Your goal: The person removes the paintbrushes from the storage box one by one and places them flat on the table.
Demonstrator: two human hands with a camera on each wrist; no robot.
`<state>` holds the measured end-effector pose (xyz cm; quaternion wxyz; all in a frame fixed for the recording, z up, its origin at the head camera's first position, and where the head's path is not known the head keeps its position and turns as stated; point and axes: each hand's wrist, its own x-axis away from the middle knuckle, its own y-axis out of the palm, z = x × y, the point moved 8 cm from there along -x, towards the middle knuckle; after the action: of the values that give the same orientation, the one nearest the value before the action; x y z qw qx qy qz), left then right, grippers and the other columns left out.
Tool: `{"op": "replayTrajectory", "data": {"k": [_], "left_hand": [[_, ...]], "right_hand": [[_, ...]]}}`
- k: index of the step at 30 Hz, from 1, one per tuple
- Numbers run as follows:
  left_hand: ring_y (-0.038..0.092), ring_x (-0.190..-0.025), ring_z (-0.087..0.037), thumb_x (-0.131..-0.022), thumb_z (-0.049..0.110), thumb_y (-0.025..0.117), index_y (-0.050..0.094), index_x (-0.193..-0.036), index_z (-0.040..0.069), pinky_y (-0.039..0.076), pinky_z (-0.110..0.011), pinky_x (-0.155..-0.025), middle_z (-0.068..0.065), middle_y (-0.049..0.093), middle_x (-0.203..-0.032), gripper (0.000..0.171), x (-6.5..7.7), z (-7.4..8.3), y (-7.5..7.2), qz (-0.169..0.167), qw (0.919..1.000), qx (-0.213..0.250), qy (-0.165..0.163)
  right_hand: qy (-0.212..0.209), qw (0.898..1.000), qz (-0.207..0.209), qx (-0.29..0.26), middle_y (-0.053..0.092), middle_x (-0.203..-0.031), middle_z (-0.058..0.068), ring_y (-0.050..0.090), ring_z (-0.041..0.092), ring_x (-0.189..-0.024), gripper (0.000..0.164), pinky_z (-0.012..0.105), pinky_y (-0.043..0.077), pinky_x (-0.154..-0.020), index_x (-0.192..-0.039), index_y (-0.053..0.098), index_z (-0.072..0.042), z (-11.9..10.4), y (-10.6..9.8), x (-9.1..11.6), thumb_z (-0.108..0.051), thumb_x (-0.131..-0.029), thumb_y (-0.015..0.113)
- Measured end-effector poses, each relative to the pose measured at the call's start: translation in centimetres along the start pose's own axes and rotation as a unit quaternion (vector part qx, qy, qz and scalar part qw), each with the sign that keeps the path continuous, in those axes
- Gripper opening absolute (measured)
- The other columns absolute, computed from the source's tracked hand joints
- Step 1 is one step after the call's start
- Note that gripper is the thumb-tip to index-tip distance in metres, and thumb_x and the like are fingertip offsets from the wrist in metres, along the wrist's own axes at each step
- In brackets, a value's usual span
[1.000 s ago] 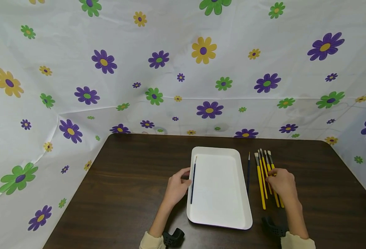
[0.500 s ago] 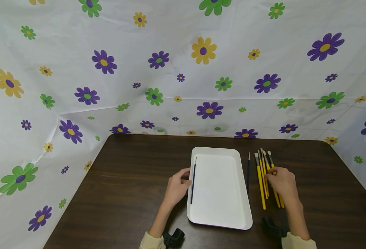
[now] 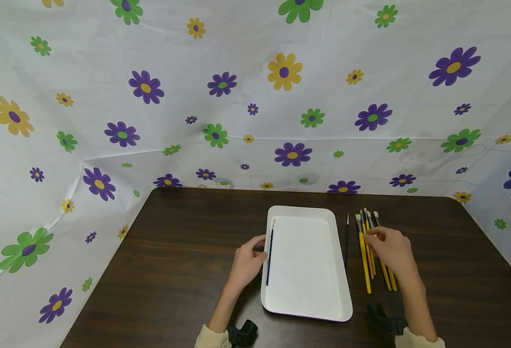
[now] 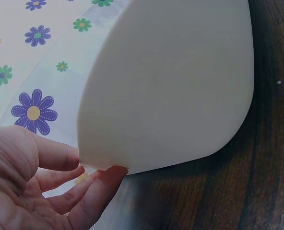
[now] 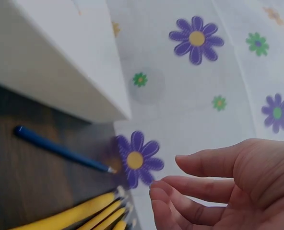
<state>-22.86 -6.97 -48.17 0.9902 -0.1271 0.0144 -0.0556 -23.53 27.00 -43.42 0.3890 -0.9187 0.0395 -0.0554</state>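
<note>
At the left side of a white rectangular tray (image 3: pixel 309 270), my left hand (image 3: pixel 245 263) grips the rim between thumb and fingertips. Inside the tray, along that side, lies a thin dark-blue paintbrush (image 3: pixel 270 256). Another blue paintbrush (image 5: pixel 60 149) lies on the table just right of the tray. Several yellow-handled paintbrushes (image 3: pixel 363 263) lie in a loose bunch, bristles pointing away. Over this bunch hovers my right hand (image 3: pixel 392 249), partly hiding the handles. Its thumb and bent fingers (image 5: pixel 204 163) stand apart with nothing between them in the right wrist view.
The dark wooden table (image 3: pixel 185 261) spreads to both sides of the tray. A white cloth with printed flowers (image 3: pixel 246 87) hangs behind the far table edge. Black wrist mounts (image 3: pixel 243 333) sit by both cream sleeves.
My right hand has risen a little off the yellow-handled paintbrushes and shifted slightly forward and left. Some of those brushes have moved closer together. My left hand and the tray stay put.
</note>
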Motion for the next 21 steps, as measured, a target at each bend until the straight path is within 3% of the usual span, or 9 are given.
{"op": "replayTrajectory", "data": {"k": [11, 21], "left_hand": [[0.073, -0.087, -0.031, -0.093, -0.006, 0.062, 0.063, -0.136, -0.004, 0.061, -0.035, -0.058, -0.025, 0.067, -0.120, 0.042, 0.0, -0.1, 0.0, 0.003, 1.0000, -0.009, -0.001], [0.073, -0.088, -0.032, -0.093, -0.005, 0.063, 0.063, -0.136, -0.004, 0.061, -0.036, -0.058, -0.025, 0.067, -0.120, 0.043, 0.0, -0.2, -0.1, 0.002, 1.0000, -0.002, -0.002]], "right_hand": [[-0.057, 0.998, -0.015, -0.032, 0.070, -0.086, 0.013, 0.068, 0.024, -0.074, 0.035, 0.026, 0.058, -0.062, -0.119, 0.066, 0.013, -3.9, 0.8, 1.3, -0.019, -0.105, 0.060], [-0.086, 0.995, -0.020, -0.038, 0.070, -0.089, 0.013, 0.067, 0.020, -0.074, 0.028, 0.022, 0.055, -0.064, -0.119, 0.068, 0.009, -6.5, 2.0, 2.3, -0.014, -0.103, 0.064]]}}
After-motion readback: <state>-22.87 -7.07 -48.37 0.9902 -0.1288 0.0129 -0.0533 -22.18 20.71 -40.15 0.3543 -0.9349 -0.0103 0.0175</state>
